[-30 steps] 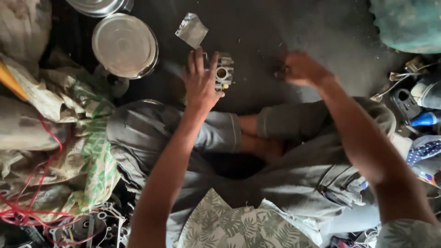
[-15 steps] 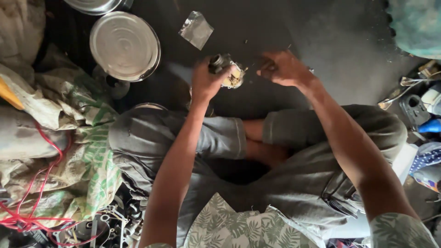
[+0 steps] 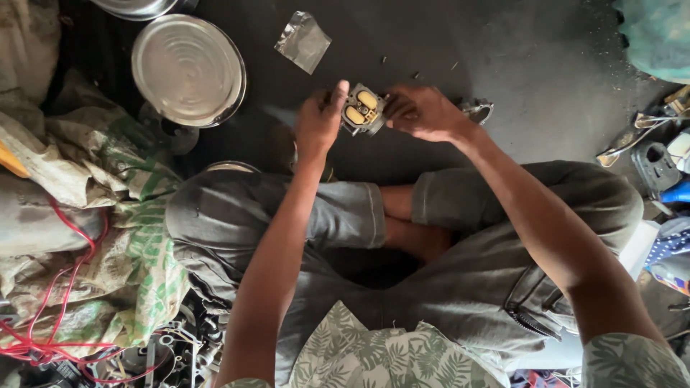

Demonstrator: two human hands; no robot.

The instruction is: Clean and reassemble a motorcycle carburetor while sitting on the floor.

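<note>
Item: small metal part with two yellow floats [image 3: 361,110], above the crossed legs.
Left hand [image 3: 320,122]: grasping the part's left side.
Right hand [image 3: 424,111]: fingers pinching its right edge.
Nearby: round metal lid [image 3: 189,70], left of the part; clear plastic bag [image 3: 303,41], above it.

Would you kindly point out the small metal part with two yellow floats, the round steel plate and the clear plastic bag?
metal part [image 3: 361,109], head view, on its yellow floats.
round steel plate [image 3: 189,70], head view, on its ringed centre.
clear plastic bag [image 3: 304,42], head view, on its middle.

Round metal lid [image 3: 189,70], clear plastic bag [image 3: 304,42], red wires [image 3: 50,316], woven sacks [image 3: 108,208]
</note>
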